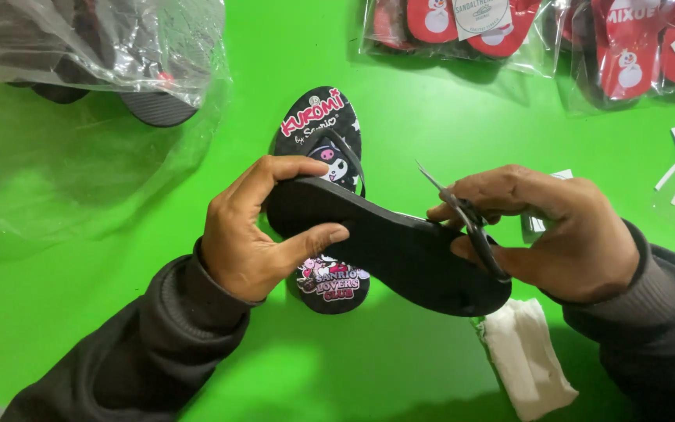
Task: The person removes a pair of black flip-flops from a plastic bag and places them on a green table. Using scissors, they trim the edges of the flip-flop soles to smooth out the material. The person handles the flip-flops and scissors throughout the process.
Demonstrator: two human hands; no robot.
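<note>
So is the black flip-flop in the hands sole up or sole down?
Sole up. The flip-flop shows its plain black underside, held between the left hand and right hand, which also holds scissors.

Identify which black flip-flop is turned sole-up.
The one held in both hands, the black flip-flop gripped by the left hand and right hand, shows its plain sole. The printed flip-flop lying beneath faces up.

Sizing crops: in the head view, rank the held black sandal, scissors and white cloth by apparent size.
1. Black sandal, held in left hand, clearly largest.
2. White cloth.
3. Scissors, partly hidden in right hand, so their rank against the cloth is unsure.
</note>
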